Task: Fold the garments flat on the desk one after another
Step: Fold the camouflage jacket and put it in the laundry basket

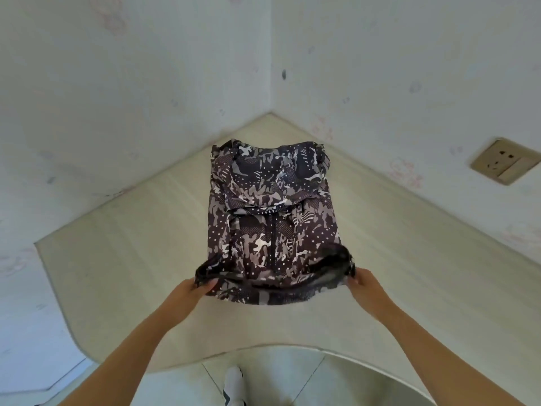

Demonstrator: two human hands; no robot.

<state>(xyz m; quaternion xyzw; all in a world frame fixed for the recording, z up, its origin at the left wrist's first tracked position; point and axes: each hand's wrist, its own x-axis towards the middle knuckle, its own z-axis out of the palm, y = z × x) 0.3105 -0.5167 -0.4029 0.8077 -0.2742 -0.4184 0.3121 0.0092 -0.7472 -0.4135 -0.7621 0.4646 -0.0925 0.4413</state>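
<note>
Jacket (pixel 270 218) on desk (pixel 117 259), hem pinched between both hands (pixel 275 284)

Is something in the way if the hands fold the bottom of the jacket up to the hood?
Nothing visible. The left hand and right hand grip the near hem of the jacket, and nothing lies on top of it up to the hood.

This looks like a room in a home. A pale wood-grain surface (pixel 117 259) fits into a wall corner, the wallpaper (pixel 117 68) has faint pink cartoon prints, a beige socket (pixel 505 161) sits above its right edge, and floor tiles (pixel 278 373) show below.
</note>
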